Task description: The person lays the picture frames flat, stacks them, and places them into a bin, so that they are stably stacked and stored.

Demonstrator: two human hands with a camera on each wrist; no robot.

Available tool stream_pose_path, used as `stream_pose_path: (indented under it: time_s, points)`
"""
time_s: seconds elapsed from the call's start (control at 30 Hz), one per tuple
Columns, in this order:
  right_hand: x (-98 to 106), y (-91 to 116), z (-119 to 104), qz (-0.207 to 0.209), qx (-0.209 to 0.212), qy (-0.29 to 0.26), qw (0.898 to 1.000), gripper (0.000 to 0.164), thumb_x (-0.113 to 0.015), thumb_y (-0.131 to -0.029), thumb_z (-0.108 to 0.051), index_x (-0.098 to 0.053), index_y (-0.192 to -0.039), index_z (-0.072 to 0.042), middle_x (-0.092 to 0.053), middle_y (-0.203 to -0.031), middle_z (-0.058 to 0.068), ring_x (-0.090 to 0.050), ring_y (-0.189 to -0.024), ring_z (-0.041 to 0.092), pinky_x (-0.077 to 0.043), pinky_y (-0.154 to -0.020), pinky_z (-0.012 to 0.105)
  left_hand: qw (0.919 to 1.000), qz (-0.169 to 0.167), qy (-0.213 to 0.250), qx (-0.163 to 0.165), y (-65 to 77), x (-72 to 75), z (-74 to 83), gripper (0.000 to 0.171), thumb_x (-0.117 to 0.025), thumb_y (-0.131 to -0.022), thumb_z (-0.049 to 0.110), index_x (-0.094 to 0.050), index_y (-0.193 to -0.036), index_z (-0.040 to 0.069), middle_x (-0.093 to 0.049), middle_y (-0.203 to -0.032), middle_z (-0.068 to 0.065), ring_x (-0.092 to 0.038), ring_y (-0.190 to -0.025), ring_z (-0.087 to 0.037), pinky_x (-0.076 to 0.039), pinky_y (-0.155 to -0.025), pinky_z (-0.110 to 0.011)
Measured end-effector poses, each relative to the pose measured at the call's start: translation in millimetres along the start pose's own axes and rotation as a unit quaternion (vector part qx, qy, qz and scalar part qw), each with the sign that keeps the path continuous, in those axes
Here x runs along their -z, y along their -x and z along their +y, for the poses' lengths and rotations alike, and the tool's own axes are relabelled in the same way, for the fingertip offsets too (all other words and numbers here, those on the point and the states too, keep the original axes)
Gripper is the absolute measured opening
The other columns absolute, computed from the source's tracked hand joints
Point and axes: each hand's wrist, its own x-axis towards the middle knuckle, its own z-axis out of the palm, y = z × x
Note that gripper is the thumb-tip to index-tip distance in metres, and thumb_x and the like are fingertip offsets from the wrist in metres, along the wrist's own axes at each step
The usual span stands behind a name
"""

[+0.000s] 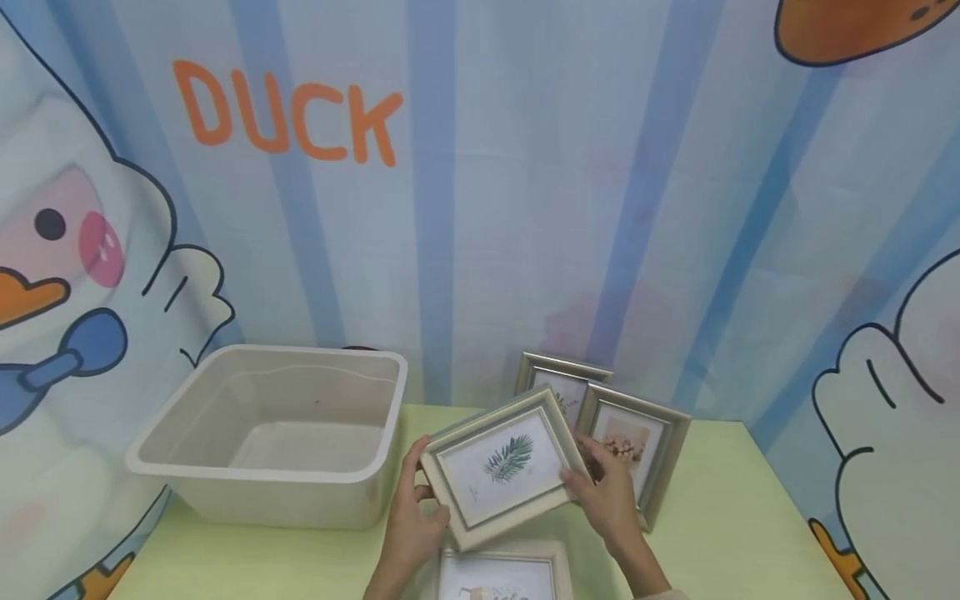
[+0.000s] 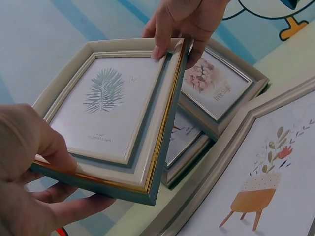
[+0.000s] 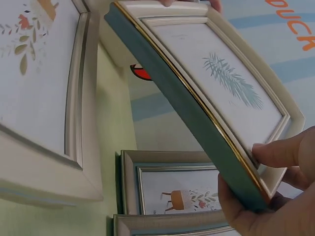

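Observation:
A cream picture frame point(image 1: 508, 458) with a green leaf print is held up in both hands, tilted above the table. My left hand point(image 1: 417, 523) grips its left end, thumb on the front and fingers behind. At the opposite end, my right hand point(image 1: 604, 492) pinches the rim with the thumb on the front. The frame's side edge is teal with a gold line in the wrist views. Below it stands another pale frame point(image 2: 261, 162) with a print of flowers in an orange-and-white pot on legs, partly cut off in the head view.
Behind the right hand stand two champagne-coloured frames, one with a pink flower print point(image 1: 627, 442), the other point(image 1: 562, 363) partly hidden behind. A beige plastic tub point(image 1: 300, 500) stands on the left of the pale green table point(image 1: 720, 517). A striped duck-print curtain point(image 1: 510, 208) hangs behind.

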Motion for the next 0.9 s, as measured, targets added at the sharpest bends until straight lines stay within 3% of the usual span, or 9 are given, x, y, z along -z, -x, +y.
stream_pose_path:
  time_s: [0.17, 0.3, 0.57, 0.67, 0.83, 0.9]
  points:
    - [0, 2, -4, 0.013, 0.048, 0.064, 0.997, 0.047, -0.075, -0.085, -0.004, -0.061, -0.129, 0.004, -0.073, -0.104, 0.023, -0.070, -0.091, 0.030, -0.060, -0.074, 0.028, 0.9972, 0.014, -0.058, -0.044, 6.1, -0.5, 4.6, 0.105, -0.054, -0.070, -0.026, -0.032, -0.153, 0.036, -0.047, -0.137, -0.016, -0.059, -0.099, -0.027, -0.058, -0.059, -0.021]
    - [0, 2, -8, 0.022, 0.074, 0.109, 0.991, 0.045, -0.075, -0.087, -0.010, -0.061, -0.127, 0.005, -0.074, -0.100, 0.022, -0.072, -0.087, 0.029, -0.061, -0.071, 0.032, 0.9902, 0.013, -0.088, -0.107, 11.8, -1.5, 7.6, 0.100, -0.054, -0.071, -0.027, -0.033, -0.153, 0.025, -0.048, -0.137, -0.016, -0.059, -0.101, -0.031, -0.059, -0.067, -0.018]
    - [2, 3, -7, -0.002, 0.055, 0.119, 0.991, 0.037, -0.074, -0.088, -0.011, -0.064, -0.120, 0.004, -0.075, -0.093, 0.017, -0.072, -0.084, 0.026, -0.060, -0.074, 0.038, 0.9791, 0.032, -0.126, -0.156, 19.2, -2.4, 10.4, 0.097, -0.056, -0.070, -0.028, -0.036, -0.152, 0.020, -0.051, -0.134, -0.014, -0.063, -0.101, -0.031, -0.057, -0.067, -0.013]
    - [5, 2, -9, -0.026, 0.049, 0.099, 0.994, 0.037, -0.072, -0.090, -0.013, -0.062, -0.122, 0.003, -0.074, -0.102, 0.021, -0.072, -0.092, 0.031, -0.062, -0.078, 0.040, 0.9614, 0.049, -0.169, -0.212, 19.9, -2.1, 10.8, 0.095, -0.059, -0.069, -0.028, -0.040, -0.150, 0.018, -0.053, -0.133, -0.014, -0.064, -0.099, -0.029, -0.057, -0.066, -0.015]
    - [17, -1, -14, -0.114, -0.002, 0.003, 0.994, 0.036, -0.065, -0.095, -0.011, -0.059, -0.129, 0.000, -0.066, -0.123, 0.025, -0.065, -0.112, 0.041, -0.062, -0.083, 0.048, 0.9039, 0.089, -0.259, -0.329, 18.2, -0.6, 8.6, 0.094, -0.064, -0.063, -0.028, -0.048, -0.145, 0.014, -0.057, -0.129, -0.015, -0.066, -0.102, -0.026, -0.062, -0.075, -0.034]
    - [23, -2, -14, -0.150, -0.023, -0.035, 0.988, 0.036, -0.063, -0.096, -0.009, -0.057, -0.130, 0.002, -0.062, -0.126, 0.026, -0.061, -0.115, 0.043, -0.062, -0.081, 0.051, 0.8876, 0.097, -0.277, -0.355, 17.6, 0.4, 7.0, 0.095, -0.064, -0.060, -0.028, -0.050, -0.143, 0.014, -0.059, -0.126, -0.015, -0.066, -0.102, -0.026, -0.061, -0.079, -0.039]
